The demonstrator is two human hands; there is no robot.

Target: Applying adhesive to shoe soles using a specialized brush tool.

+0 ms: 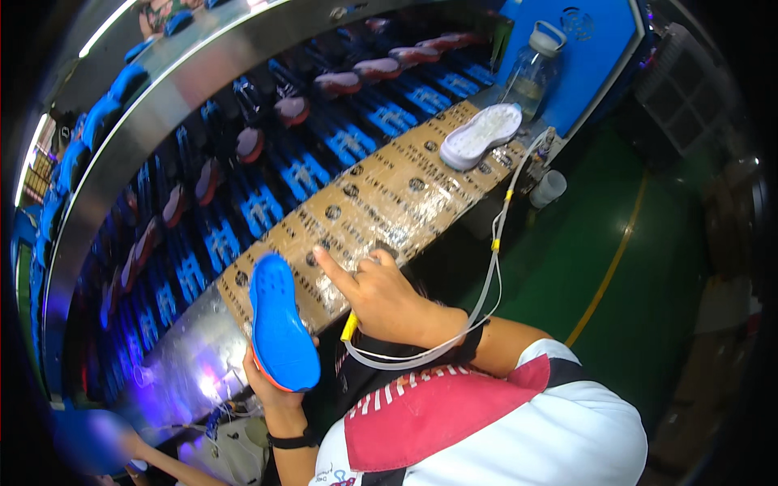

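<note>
A blue shoe sole (pixel 280 328) with an orange edge stands tilted upward in my left hand (pixel 267 382), whose fingers wrap its lower side. To its right, my right hand (pixel 385 293) hovers over the near edge of the cardboard-covered ledge. Its index finger points out toward the upper left and the other fingers curl. Below the palm shows the yellow end (pixel 349 326) of a thin clear hose (pixel 454 344); the hand appears closed around this end, though the palm hides the rest. The hose loops beneath my wrist and up to a fitting (pixel 548 146) at the ledge's right end.
Behind the cardboard-covered ledge (pixel 377 215), a curved machine carries blue holders (pixel 304 176) and several pinkish-red soles (pixel 292 110). On the ledge lies a white sole (pixel 484 136); a clear jug (pixel 531 71) stands behind it. A white cup (pixel 549 188) sits beside the ledge. Another person's arm (pixel 158 462) enters lower left.
</note>
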